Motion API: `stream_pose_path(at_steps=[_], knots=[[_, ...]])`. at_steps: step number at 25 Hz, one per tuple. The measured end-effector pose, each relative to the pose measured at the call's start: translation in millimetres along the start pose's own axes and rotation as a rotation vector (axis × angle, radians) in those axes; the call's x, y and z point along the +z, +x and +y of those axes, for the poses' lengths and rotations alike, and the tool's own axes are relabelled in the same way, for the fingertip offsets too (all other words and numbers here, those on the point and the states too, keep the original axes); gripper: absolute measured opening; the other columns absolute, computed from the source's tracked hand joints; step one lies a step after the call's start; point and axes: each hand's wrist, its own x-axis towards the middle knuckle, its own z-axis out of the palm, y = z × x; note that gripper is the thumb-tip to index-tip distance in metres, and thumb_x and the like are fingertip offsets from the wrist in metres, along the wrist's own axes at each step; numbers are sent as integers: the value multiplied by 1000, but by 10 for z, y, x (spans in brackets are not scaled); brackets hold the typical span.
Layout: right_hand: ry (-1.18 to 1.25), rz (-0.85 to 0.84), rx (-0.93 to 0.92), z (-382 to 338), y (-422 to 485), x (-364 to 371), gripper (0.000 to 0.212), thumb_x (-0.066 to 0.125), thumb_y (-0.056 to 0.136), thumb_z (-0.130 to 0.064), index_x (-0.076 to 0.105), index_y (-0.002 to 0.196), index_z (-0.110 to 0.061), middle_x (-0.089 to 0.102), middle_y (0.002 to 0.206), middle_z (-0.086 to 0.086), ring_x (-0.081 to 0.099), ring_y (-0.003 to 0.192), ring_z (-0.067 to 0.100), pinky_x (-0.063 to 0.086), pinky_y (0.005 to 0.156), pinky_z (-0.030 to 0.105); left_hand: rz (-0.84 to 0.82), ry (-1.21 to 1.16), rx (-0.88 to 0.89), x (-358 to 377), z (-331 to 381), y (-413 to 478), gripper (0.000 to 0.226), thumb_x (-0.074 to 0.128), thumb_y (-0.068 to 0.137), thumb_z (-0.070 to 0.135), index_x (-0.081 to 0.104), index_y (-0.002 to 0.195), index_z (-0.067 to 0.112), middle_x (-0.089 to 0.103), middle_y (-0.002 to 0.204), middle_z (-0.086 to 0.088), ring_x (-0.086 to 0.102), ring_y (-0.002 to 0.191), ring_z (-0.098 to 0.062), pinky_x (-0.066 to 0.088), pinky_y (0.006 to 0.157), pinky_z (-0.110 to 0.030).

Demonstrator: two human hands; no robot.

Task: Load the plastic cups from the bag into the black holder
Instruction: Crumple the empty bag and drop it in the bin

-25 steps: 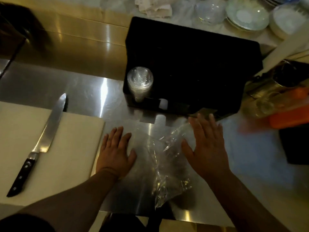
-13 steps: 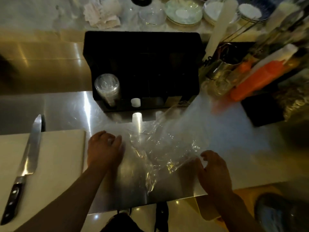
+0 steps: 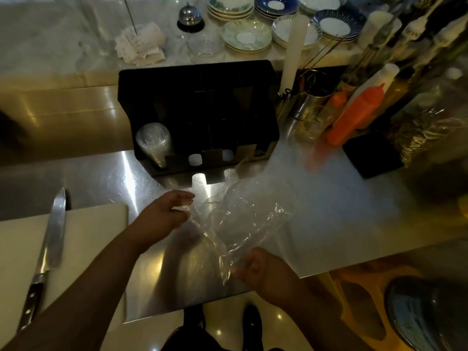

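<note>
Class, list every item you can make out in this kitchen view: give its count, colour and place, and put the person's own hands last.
black holder: one, black, back centre of the steel counter.
plastic cups: one nested stack, clear, in the holder's leftmost slot.
bag: one, clear, held above the counter between both hands; looks empty.
knife: one, steel blade with dark handle, on the cutting board.
cutting board: one, white, at the left.
squeeze bottle: one clearly seen, orange, right of the holder.
call bell: one, silver on a black base, back shelf.
saucers: several stacks, pale green and blue-white, back shelf; count unclear.
paper slips: one pile, white, back shelf.
left hand: pinching the bag's left edge.
right hand: gripping the bag's near end.
</note>
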Motion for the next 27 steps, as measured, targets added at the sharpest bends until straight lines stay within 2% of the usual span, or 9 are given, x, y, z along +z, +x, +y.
stream_pose_path(at_steps=[2,6,10,14,16,19,21,23,27], knots=[[-105,24,-35,-69,-92,92,65,68,53,-88,54,100,-46,70,84,-19,67,74,-2,43,59,15,61,104,56,136,-6,-79,38,72,92,-1,70,107,33,73,114,3,72,94,-12,53,77,-26],[-195,198,-41,-94,-129,10,16,60,85,-43,56,94,-30,67,81,-7,66,75,10,58,71,36,150,271,118,368,-32,-240,27,79,90,10,70,90,35,77,94,6,73,86,-3,52,73,-22],[-387,605,-416,165,-242,-368,4,64,90,-15,66,90,-18,65,81,-2,62,74,18,56,67,35,213,426,185,368,-90,-398,21,81,87,18,69,75,29,75,84,18,69,77,1,50,64,-25],[-549,532,-578,425,-310,-574,7,74,87,-14,70,93,-14,67,89,1,61,80,18,53,69,30,44,478,143,450,-188,-529,28,83,83,6,67,71,27,75,82,18,69,71,-3,54,66,-29],[-503,391,-516,490,-341,-623,21,74,86,-34,67,102,-22,63,98,-6,55,88,10,45,73,21,-88,395,60,448,-222,-551,23,84,81,6,71,81,25,76,90,10,71,76,-11,55,69,-30],[-220,263,-240,469,-329,-750,35,64,77,-68,60,98,-41,62,99,-18,57,89,-2,47,72,17,-150,99,-96,427,-198,-566,40,86,75,43,70,103,20,75,103,-6,73,87,-18,57,72,-26],[68,376,-69,419,-115,-907,28,60,81,-66,59,89,-40,66,87,-15,65,82,2,47,65,20,-1,-57,-187,483,-136,-444,49,75,84,57,66,112,18,72,108,-18,71,95,-22,57,76,-32],[288,408,102,384,145,-1064,28,63,90,-55,60,85,-28,65,80,-5,66,76,17,48,69,28,58,-107,-255,585,-67,-226,47,62,93,58,62,119,19,69,116,-10,68,102,-22,54,79,-34],[631,146,436,421,474,-986,42,74,89,-43,67,103,-4,74,100,20,73,95,39,59,78,44,35,-52,-353,873,-14,168,37,64,100,44,71,101,8,73,106,-29,68,83,-29,54,77,-40]])
